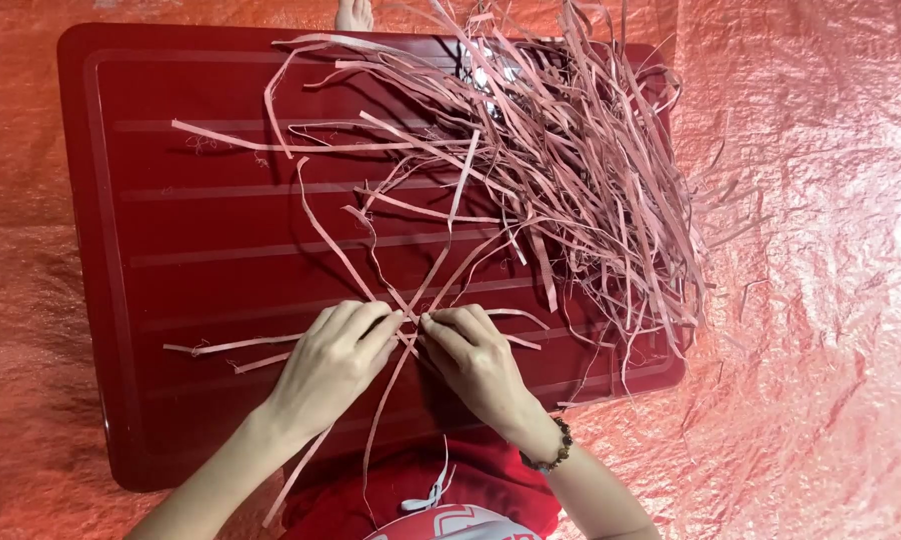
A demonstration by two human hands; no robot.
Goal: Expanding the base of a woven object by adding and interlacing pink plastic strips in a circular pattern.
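1. A glossy dark red rectangular plastic board with shallow ridges (191, 240) lies on a crinkled orange-red plastic sheet (821, 300).
2. The left hand (336, 362) rests near the board's near edge, fingers curled, its fingertips pinching thin pale pink flat strips (411, 325) where several of them cross.
3. The right hand (476, 360) sits just beside the left, fingertips nearly touching it, and is closed in a pinch on the same crossing of strips. A dark beaded bracelet (554, 455) circles its wrist.
4. From the crossing the held strips fan out: some run toward the board's left side, some hang over the near edge, others reach up toward the middle of the board.
5. A large loose tangled heap of pale pink strips (591, 170) covers the board's far right corner and right edge, and some ends spill onto the sheet.
6. A bare foot (354, 14) shows just beyond the board's far edge.
7. Red clothing (421, 495) shows below the near edge, between the forearms.
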